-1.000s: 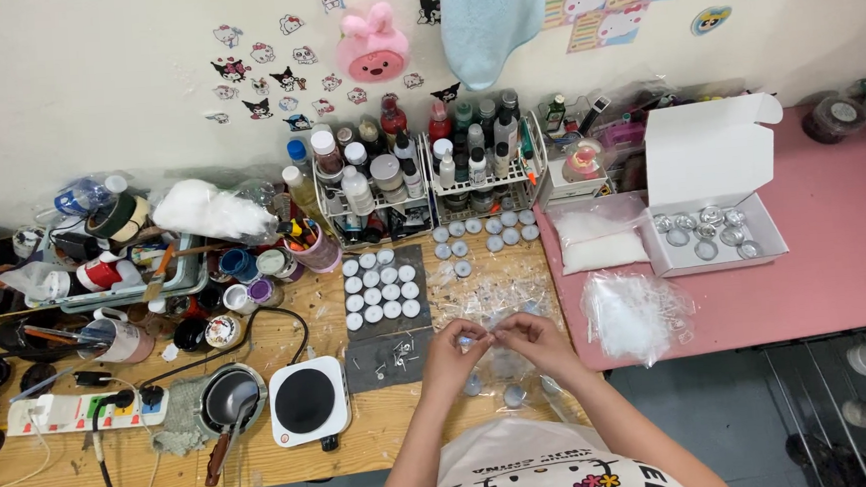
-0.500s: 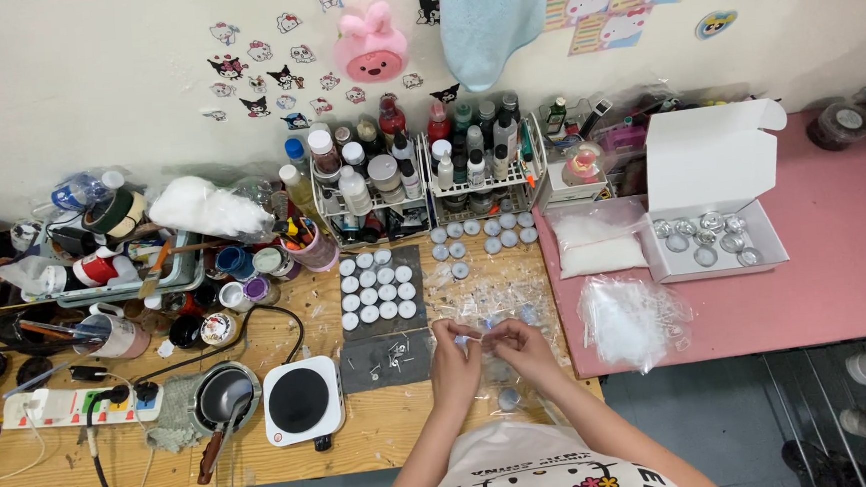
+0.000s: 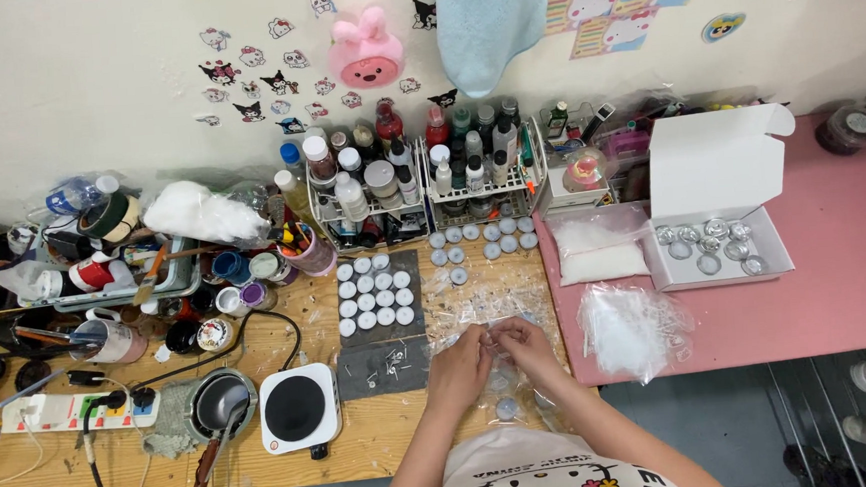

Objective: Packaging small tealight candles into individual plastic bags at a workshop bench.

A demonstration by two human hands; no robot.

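My left hand [image 3: 458, 365] and my right hand [image 3: 525, 347] meet over the front of the wooden table [image 3: 76, 466], fingertips pinched together on a small clear plastic piece [image 3: 490, 336]. What exactly lies between the fingers is too small to tell. Under the hands lies crinkled clear plastic wrap [image 3: 487, 300] with round tealight cups [image 3: 506, 407] on it. Just left, a grey mat [image 3: 386, 365] carries rows of white-filled tealight cups [image 3: 376, 291] and several small metal wick tabs [image 3: 392, 357].
A white hotplate [image 3: 298, 406], a small pan [image 3: 219, 407] and a power strip [image 3: 63, 411] sit at the front left. Wire racks of bottles [image 3: 419, 174] line the wall. The pink table [image 3: 846, 278] holds an open white box [image 3: 719, 246] of metal cups and plastic bags [image 3: 628, 322].
Both hands have drawn closer together and slightly nearer to me, still pinching the small piece. The view shifted a little.
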